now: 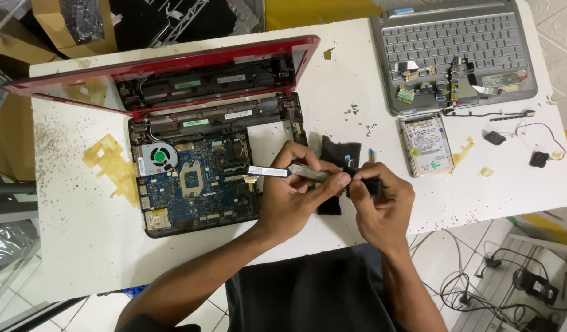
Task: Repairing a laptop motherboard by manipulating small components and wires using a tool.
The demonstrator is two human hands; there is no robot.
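White table; slim grey metal strip pinched between both hands.

On the white table, the opened red laptop with its bare circuit board lies left of both hands, the grey keyboard panel sits at the far right corner, and the silver rectangular hard drive lies just before that panel.

A brown cardboard box sits at the table's far left corner. The silver rectangular hard drive carries a white label (print unreadable), lying below the grey laptop base.
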